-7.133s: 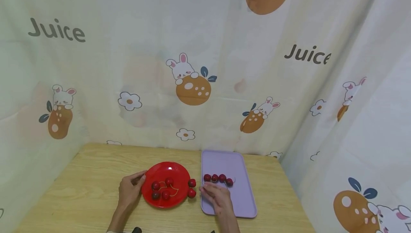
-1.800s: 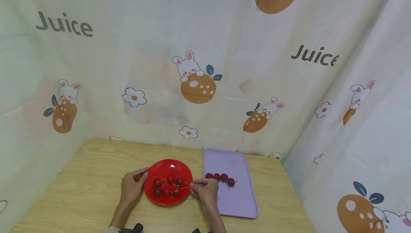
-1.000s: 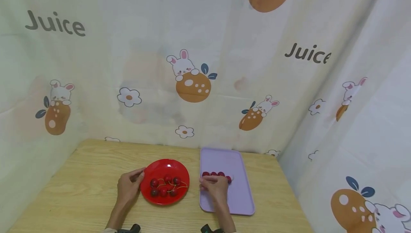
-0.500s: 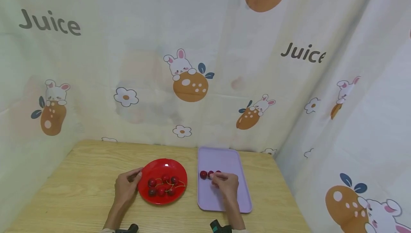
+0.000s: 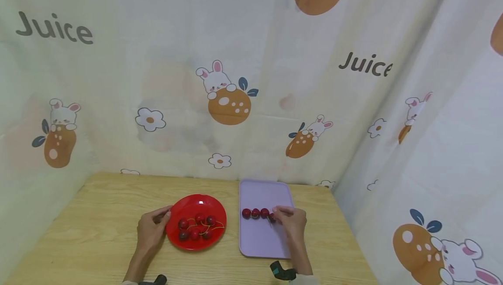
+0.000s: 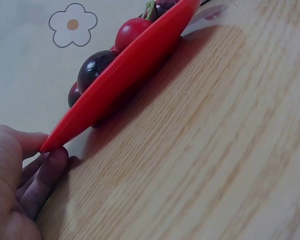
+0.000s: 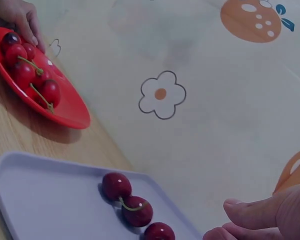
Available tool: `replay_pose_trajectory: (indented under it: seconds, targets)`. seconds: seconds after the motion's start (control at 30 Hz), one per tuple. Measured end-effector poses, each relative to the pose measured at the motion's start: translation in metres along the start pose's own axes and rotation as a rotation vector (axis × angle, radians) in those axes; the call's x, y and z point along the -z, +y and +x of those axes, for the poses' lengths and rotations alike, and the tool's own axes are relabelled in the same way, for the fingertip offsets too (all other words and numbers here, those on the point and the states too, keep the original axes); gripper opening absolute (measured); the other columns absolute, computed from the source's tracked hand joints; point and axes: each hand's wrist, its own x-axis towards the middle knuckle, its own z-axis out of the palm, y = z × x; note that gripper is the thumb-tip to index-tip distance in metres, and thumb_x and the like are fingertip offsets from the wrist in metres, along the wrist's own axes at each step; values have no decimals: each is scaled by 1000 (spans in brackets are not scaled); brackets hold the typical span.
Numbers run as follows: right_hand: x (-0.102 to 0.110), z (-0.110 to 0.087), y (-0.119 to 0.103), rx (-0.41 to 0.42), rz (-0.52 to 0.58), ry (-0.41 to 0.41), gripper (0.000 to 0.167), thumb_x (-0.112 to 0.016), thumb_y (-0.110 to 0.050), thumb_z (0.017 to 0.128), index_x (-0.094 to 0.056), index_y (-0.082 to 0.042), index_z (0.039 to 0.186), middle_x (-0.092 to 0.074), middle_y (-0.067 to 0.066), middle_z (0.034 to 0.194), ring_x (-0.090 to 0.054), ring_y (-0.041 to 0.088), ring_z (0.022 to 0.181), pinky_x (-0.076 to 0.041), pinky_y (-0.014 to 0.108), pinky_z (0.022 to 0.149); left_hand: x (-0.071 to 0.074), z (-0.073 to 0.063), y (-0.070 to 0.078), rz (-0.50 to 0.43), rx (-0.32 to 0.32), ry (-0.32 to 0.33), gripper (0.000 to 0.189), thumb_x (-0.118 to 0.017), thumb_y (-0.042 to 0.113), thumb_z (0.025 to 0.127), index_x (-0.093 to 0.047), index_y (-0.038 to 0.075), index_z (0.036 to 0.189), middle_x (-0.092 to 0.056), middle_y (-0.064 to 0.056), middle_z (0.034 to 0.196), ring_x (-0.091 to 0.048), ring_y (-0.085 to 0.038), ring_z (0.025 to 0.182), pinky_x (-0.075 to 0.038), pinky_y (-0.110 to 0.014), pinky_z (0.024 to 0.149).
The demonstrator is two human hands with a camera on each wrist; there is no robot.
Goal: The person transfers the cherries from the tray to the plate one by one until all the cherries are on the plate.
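Observation:
My left hand (image 5: 149,232) pinches the left rim of a red plate (image 5: 200,206), thumb above and fingers underneath, as the left wrist view (image 6: 55,140) confirms. Several cherries (image 5: 183,224) with green stems lie in two rows on the plate. Over the right part of the lilac tray (image 5: 257,241), my right hand (image 5: 294,224) is beside the rightmost cherry (image 5: 272,218) and partly covers it. That cherry ends a row of several dark red cherries (image 5: 256,213). In the right wrist view, nothing shows between the right thumb (image 7: 252,212) and fingers.
Plate and tray stand side by side on a light wooden table (image 5: 125,197), with a narrow strip of wood between them. A patterned curtain (image 5: 173,145) closes off the back and both sides.
Two cherries held by their stems beside the plate now lie on it. My right hand then left the stems and moved right across the tray to the last cherry. My left hand stayed on the plate.

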Motion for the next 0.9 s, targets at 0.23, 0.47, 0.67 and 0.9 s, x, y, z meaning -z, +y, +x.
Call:
replay_pose_trajectory:
  seconds: [0.23,0.47,0.67,0.9]
  targets:
    - [10,14,5,-21,-60,40,23,-83,0,93,-79,13,111,-83,19,92,-73,9,69,-62,22,66,1,0,0,-1,19,-15,26,-71,14,106,-81,6,129,-82,-16,122,-67,5,87,-49,-12,77]
    - [16,21,6,0,-77,49,25,-82,0,94,-77,16,113,-82,26,98,-75,11,71,-62,22,66,1,0,2,11,41,-36,28,-69,15,107,-79,7,133,-81,-16,125,-71,-2,92,-52,-14,78]
    - [16,25,11,37,-135,74,23,-83,0,93,-78,16,110,-81,28,95,-72,8,67,-57,16,60,3,-1,2,12,64,-45,29,-68,15,108,-78,6,133,-81,-18,126,-71,-3,90,-53,-16,75]
    - [13,35,19,115,-271,122,19,-85,-1,90,-81,12,103,-81,30,98,-74,15,68,-51,14,58,0,0,1,12,44,-22,27,-70,14,107,-80,7,131,-82,-17,123,-69,-1,90,-52,-15,77]
